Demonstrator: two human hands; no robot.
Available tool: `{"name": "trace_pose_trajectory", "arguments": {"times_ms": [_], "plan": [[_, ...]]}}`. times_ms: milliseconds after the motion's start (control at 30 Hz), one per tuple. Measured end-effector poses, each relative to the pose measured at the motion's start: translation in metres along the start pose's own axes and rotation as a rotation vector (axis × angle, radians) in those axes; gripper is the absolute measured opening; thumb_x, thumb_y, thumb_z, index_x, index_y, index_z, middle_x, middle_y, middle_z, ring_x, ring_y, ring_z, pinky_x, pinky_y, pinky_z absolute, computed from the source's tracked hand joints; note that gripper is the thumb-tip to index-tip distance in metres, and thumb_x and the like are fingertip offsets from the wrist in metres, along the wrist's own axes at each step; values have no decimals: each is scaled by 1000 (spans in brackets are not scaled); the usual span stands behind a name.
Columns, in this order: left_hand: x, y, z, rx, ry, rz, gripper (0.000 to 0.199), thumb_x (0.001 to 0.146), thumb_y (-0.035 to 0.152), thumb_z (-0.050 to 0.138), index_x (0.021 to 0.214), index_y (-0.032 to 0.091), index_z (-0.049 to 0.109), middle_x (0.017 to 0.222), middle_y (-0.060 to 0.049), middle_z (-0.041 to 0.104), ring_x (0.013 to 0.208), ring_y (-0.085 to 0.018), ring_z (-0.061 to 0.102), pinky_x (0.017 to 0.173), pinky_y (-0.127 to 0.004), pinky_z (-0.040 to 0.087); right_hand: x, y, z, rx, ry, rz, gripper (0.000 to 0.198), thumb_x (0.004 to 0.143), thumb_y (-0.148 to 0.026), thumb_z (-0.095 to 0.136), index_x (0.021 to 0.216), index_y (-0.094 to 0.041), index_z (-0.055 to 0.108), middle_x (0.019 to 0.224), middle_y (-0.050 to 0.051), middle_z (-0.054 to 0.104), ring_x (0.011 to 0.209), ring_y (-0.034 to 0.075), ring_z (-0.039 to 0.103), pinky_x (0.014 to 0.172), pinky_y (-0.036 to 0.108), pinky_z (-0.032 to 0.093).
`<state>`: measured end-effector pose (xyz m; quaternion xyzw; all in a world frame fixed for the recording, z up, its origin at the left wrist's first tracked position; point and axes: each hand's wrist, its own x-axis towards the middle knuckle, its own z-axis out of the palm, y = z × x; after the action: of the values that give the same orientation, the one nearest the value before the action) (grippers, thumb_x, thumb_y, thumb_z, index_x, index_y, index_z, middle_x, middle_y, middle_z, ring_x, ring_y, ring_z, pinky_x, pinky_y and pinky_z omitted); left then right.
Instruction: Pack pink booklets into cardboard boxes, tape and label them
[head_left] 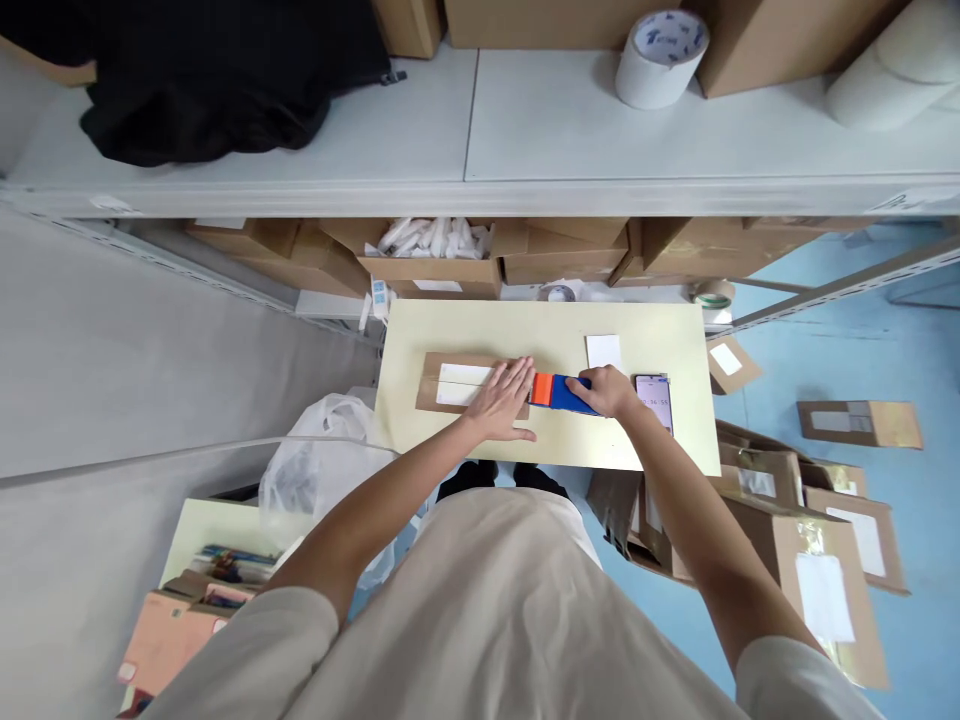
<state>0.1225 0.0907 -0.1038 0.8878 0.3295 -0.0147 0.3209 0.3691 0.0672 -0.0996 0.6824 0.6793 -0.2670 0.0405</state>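
Observation:
A small brown cardboard box [430,384] with a white label [459,384] lies on the pale yellow table [420,325]. My left hand [501,398] rests flat over the box's right part, fingers stretched out and thumb apart, covering some of the label. My right hand [606,390] is closed around a blue-and-orange tape dispenser [562,391]. The dispenser's orange end sits at the right end of the box, close to my left fingertips. Whether it touches the box there I cannot tell. A phone [654,400] lies by my right wrist, and a white paper [603,351] lies beyond that hand.
Behind the table, a shelf holds cartons [566,258], a box of white items [433,262] and tape rolls [714,293]. Another roll [661,58] and black cloth [225,80] lie on the upper shelf. Cartons [817,570] crowd the floor at right; a plastic bag [315,460] hangs left.

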Motion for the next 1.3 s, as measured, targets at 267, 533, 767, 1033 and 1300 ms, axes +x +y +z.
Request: {"name": "trace_pose_trajectory", "arguments": {"times_ms": [267, 533, 767, 1033, 1300], "plan": [[8, 2, 8, -22, 17, -29, 102, 70, 57, 66, 148, 12, 19, 157, -16, 6, 143, -38, 1, 114, -49, -4, -10, 52, 8, 116, -88, -63, 58, 88, -61, 30, 74, -18, 66, 65, 8, 66, 65, 20, 61, 59, 28, 37], [15, 18, 3, 84, -50, -66, 71, 58, 27, 83, 124, 27, 58, 158, -8, 3, 141, -45, -2, 107, -64, -10, -6, -12, -5, -132, -99, 177, 56, 86, -60, 41, 93, -13, 71, 87, 20, 68, 83, 30, 65, 69, 36, 43], [22, 35, 13, 359, -89, -179, 57, 58, 37, 82, 111, 23, 66, 158, -9, 6, 141, -45, -7, 106, -69, -3, 10, -57, 2, -181, -131, 151, 33, 88, -36, 49, 94, -11, 70, 86, 20, 69, 83, 27, 67, 69, 34, 47], [12, 31, 4, 31, 29, -174, 99, 72, 60, 63, 149, 25, 12, 157, -18, -3, 143, -40, -5, 106, -68, 5, -50, -8, 35, -15, 122, 431, 50, 94, -50, 31, 104, -10, 60, 93, 19, 67, 84, 27, 66, 69, 33, 44], [-68, -48, -11, -166, 567, -486, 80, 87, 51, 47, 149, 15, 13, 157, -18, -1, 144, -33, -6, 112, -59, 2, -61, -8, 120, 86, 185, 457, 31, 89, -15, 35, 111, -3, 52, 93, 20, 65, 88, 30, 63, 75, 38, 44]]}}
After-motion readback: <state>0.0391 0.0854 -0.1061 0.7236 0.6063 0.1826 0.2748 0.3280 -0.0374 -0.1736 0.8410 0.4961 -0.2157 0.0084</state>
